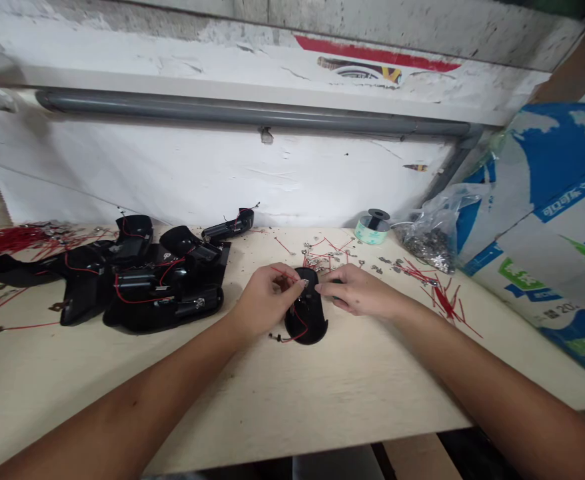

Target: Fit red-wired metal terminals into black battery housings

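One oval shell of black moulded plastic [306, 319] is positioned directly below the fingertips, between the two hands, and appears to rest on the bench, though a slight lift cannot be ruled out. A thin red wire [294, 331] is looped across its lower part, below the fingers. At the shell's upper end, a small silver metal piece [302, 283] is pinched between the closed fingertips of the left hand [266, 300]. The fingers of the right hand [357, 291] are extended from the other side and meet the shell's upper edge; whether they grip it cannot be told.

A slip of the pinch could let the small piece drop among similar loose parts, and a snag on the loop could drag the wire out of place. Beyond the fingertips lie scattered silver terminals with cut red wires [325, 252], which could be disturbed by a wide hand movement. Left of the left hand, a heap of similar black plastic shells [142, 280] stands close enough to be knocked. Right of the right hand are a clear plastic bag of silver parts [430, 240] and a spool of black wire on a pale green roll [375, 227]. Open room is offered nearest the body on the pale plywood bench top [352, 393], whose front edge lies below the forearms.
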A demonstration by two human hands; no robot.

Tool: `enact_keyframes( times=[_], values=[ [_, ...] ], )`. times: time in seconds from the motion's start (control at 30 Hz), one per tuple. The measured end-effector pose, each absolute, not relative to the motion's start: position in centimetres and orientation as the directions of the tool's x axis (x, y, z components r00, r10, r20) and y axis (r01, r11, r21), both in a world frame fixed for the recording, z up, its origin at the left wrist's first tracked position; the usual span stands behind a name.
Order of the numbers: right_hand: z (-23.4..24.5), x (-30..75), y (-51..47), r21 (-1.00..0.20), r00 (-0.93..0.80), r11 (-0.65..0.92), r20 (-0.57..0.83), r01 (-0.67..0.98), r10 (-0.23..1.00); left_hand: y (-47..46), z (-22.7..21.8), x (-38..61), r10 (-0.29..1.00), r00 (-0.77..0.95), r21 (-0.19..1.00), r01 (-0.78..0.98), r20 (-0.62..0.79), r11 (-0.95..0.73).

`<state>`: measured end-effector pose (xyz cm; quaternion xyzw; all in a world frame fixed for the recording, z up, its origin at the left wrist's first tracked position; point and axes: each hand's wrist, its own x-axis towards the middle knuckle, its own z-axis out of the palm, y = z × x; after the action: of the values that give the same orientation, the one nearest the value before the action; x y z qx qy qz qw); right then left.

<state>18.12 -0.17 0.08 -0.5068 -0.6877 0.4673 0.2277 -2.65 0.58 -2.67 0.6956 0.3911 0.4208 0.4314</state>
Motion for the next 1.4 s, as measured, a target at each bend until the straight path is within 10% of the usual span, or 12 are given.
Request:
enact_keyframes(
  times=[0.4, 1.2, 1.4],
  values=[
    [-0.9, 16.1, -0.3, -0.98, -0.178, 0.029, -0.006, 0.195, 0.984, 0.4, -2.1, -3.3, 0.76, 0.501, 0.731, 0.314, 0.414, -0.605],
    [-1.3, 16.2, -0.2, -0.92, -0.172, 0.174, 0.119, 0.351, 0.978, 0.2, -1.8, -2.5, 0.617, 0.62, 0.542, 0.341, 0.485, -0.768],
    [-2.0, 16.4, 0.3, -0.972, -0.142, 0.096, 0.066, 0.216, 0.988, 0.5, -2.6, -2.2, 0.835, 0.348, 0.829, 0.218, 0.427, -0.515]
  ],
)
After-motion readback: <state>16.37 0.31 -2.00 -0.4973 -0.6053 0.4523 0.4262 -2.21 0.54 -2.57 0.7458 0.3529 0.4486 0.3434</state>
